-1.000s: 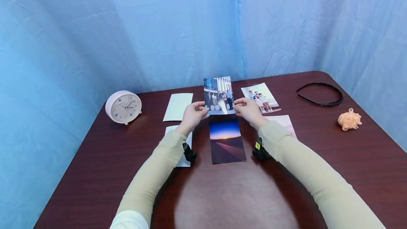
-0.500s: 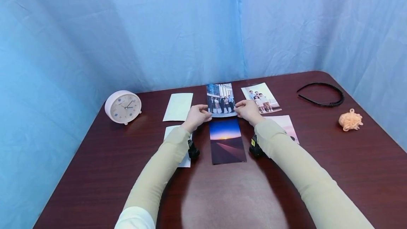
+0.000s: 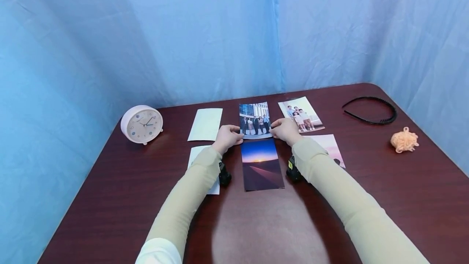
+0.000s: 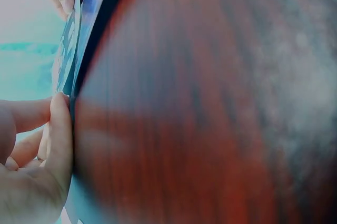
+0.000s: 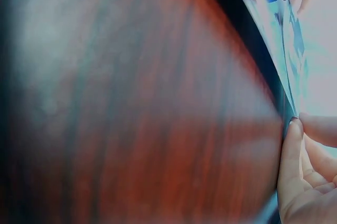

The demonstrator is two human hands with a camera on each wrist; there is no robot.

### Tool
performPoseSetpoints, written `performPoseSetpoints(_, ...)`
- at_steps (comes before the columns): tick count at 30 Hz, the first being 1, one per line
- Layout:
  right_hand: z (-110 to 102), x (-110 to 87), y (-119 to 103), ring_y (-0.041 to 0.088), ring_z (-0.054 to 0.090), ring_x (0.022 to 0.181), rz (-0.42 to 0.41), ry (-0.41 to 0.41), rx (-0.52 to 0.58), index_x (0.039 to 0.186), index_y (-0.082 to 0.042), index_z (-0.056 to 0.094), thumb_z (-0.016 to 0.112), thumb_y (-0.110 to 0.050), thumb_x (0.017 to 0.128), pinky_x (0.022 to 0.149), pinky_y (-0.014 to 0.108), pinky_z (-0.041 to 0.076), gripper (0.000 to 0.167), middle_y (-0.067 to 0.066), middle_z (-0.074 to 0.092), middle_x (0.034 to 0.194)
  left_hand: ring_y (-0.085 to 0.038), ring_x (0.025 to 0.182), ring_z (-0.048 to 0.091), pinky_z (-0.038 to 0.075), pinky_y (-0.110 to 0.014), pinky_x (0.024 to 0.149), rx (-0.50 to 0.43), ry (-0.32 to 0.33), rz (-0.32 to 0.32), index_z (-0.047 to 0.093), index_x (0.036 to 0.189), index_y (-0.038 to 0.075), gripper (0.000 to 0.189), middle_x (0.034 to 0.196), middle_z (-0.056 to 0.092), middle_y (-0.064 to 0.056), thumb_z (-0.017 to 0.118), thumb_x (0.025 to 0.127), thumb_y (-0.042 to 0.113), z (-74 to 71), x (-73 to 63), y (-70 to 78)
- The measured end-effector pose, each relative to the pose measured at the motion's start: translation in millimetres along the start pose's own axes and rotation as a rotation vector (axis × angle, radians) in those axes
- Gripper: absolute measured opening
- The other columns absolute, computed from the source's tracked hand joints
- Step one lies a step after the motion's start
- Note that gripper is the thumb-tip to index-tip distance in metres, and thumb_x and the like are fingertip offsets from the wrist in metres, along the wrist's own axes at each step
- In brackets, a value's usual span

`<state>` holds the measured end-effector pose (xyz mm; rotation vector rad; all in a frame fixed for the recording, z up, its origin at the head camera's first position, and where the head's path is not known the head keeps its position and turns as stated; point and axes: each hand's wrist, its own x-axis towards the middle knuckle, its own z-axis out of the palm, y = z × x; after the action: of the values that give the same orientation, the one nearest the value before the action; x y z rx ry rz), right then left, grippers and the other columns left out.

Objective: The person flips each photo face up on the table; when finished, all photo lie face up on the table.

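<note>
Between my hands is a photo of a group in office clothes before a building (image 3: 254, 120), at the back middle of the table. My left hand (image 3: 228, 137) pinches its lower left corner, thumb against fingers. At the lower right corner, my right hand (image 3: 287, 130) pinches the same photo. Its near edge bows slightly and lies just above a sunset photo (image 3: 261, 166). Both wrist views show the held photo edge-on, very low over the wood; whether all of it touches the table cannot be made out.
Left are a white sheet (image 3: 206, 124) and a second pale sheet (image 3: 196, 152), partly under my forearm. A family photo (image 3: 302, 114) and a pink photo (image 3: 331, 146) lie right. Farther out are an alarm clock (image 3: 143, 124), a black headband (image 3: 384, 120) and a peach yarn bundle (image 3: 404, 140).
Both hands have lowered the group photo and brought it slightly toward me, closer to the tabletop and the sunset photo's far edge. The other things have stayed put.
</note>
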<state>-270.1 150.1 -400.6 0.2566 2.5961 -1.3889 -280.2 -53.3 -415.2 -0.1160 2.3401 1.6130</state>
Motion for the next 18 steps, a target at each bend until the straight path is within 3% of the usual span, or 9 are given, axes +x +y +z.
performPoseSetpoints(13, -0.2, 0.6, -0.4, 0.011, 0.060, 0.073, 0.012, 0.010, 0.002, 0.115, 0.005, 0.060, 0.059, -0.010, 0.093, 0.071, 0.023, 0.055, 0.027, 0.021, 0.060, 0.114, -0.011, 0.076, 0.064, 0.055, -0.023, 0.075, 0.070, 0.009, -0.001, 0.058, 0.127, -0.001, 0.038, 0.121, 0.061, -0.019, 0.063, 0.091, 0.011, -2.7, -4.8, 3.1)
performPoseSetpoints(18, -0.7, 1.0, -0.1, 0.019, 0.064, 0.081, -0.007, 0.013, -0.017, 0.115, 0.006, 0.059, 0.059, -0.009, 0.092, 0.075, 0.028, 0.056, 0.028, 0.022, 0.060, 0.114, -0.019, 0.089, 0.068, 0.055, -0.025, 0.079, 0.111, 0.005, 0.007, 0.060, 0.123, -0.002, 0.035, 0.122, 0.060, -0.019, 0.062, 0.091, 0.013, -5.3, -6.2, 4.5)
